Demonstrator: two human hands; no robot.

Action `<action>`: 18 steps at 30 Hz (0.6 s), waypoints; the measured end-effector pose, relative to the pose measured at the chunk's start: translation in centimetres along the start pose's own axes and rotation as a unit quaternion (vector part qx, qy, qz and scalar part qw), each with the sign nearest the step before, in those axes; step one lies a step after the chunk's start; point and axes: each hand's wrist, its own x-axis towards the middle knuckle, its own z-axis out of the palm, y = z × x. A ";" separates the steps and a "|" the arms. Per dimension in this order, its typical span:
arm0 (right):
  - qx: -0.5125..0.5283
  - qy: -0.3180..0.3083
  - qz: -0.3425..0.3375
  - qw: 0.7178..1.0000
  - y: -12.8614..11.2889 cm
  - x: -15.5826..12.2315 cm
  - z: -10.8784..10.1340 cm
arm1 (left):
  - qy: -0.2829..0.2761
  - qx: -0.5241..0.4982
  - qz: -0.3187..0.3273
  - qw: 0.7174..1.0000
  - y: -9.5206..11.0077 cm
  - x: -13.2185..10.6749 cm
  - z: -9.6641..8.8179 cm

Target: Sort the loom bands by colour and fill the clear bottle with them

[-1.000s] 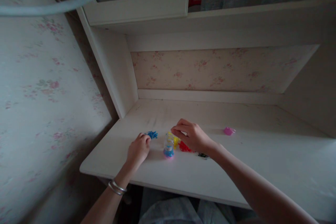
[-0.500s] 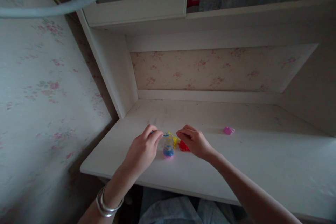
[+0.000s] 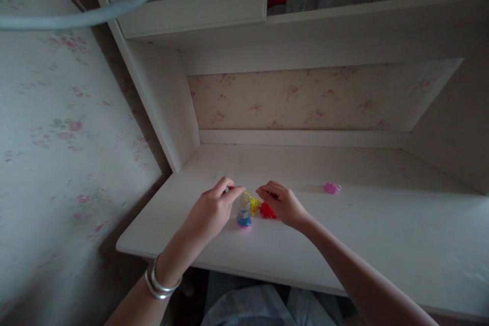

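Observation:
My left hand (image 3: pixel 212 209) is raised over the desk, thumb and fingertips pinched together beside the top of a small clear bottle (image 3: pixel 243 218). The bottle stands upright with blue contents and a pink base. My right hand (image 3: pixel 283 205) is closed in a pinch just right of it, with a small gap between the two hands. What either pinch holds is too small to make out. Behind the bottle lies a yellow bunch of small pieces (image 3: pixel 254 206). A red bunch (image 3: pixel 266 210) lies beneath my right fingers, partly covered by them.
A small pink object (image 3: pixel 331 188) lies farther right on the white desk (image 3: pixel 344 244). Above the desk hangs a shelf (image 3: pixel 324 18) holding several bottles. A pale curved bar (image 3: pixel 114 10) crosses the upper left. A papered wall (image 3: pixel 57 163) borders the left side.
A thin blue strand that showed at my left fingertips is no longer visible. My left fingertips have moved slightly right and up, nearer the right hand. The right hand has barely moved.

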 end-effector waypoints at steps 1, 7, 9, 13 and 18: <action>-0.010 -0.003 0.000 1.000 0.1 0.4 0.0 | 0.029 -0.024 -0.022 0.999 -0.3 -0.2 0.2; -0.079 -0.104 -0.029 0.991 0.7 4.3 1.2 | 0.071 -0.163 -0.164 0.970 -3.2 -3.1 3.4; -0.121 -0.143 -0.058 0.981 0.8 6.1 2.1 | 0.016 -0.206 -0.207 0.956 -4.2 -4.7 5.0; -0.230 -0.259 -0.087 0.934 1.4 9.3 4.5 | -0.041 -0.226 -0.283 0.931 -5.4 -6.9 7.1; -0.268 -0.328 -0.088 0.901 2.8 11.2 6.8 | -0.040 -0.252 -0.313 0.915 -5.5 -7.3 6.9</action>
